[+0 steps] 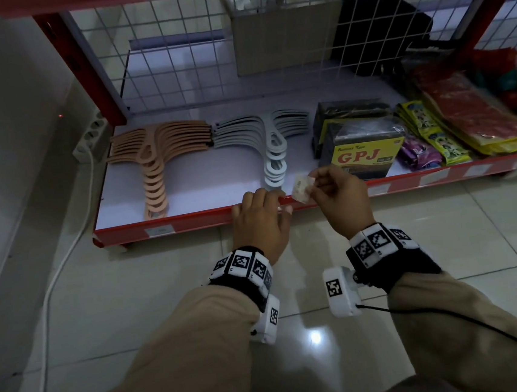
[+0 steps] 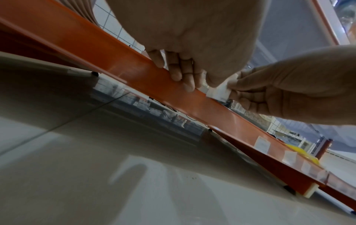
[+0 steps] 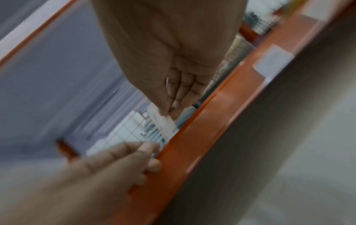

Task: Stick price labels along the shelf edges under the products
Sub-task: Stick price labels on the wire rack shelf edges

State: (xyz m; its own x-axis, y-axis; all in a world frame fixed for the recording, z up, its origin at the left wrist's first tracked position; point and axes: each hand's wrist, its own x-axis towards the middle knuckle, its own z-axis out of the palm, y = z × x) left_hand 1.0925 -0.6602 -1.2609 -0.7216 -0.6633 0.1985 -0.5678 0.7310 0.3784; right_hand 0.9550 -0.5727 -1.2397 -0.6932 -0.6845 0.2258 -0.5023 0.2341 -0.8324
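Observation:
The bottom shelf's red front edge [image 1: 190, 220] runs left to right. My left hand [image 1: 264, 206] sits on it below the grey hangers [image 1: 273, 150]. Its bent fingers [image 2: 180, 73] lie over the lip, with the tips on the front strip. Just to its right, my right hand [image 1: 314, 181] pinches a small white price label [image 1: 301, 188] between thumb and fingers. The label hangs at the top of the edge, a finger's width from the left hand. In the right wrist view the label [image 3: 163, 121] hangs just off the red strip, and the picture is blurred.
Tan hangers [image 1: 158, 151], black GPJ packs [image 1: 363, 149] and coloured sachets [image 1: 434, 137] lie on the shelf. Stuck labels [image 1: 159, 230] [image 1: 435, 176] show along the edge. A power strip [image 1: 90, 139] and its cable lie on the tiled floor at the left.

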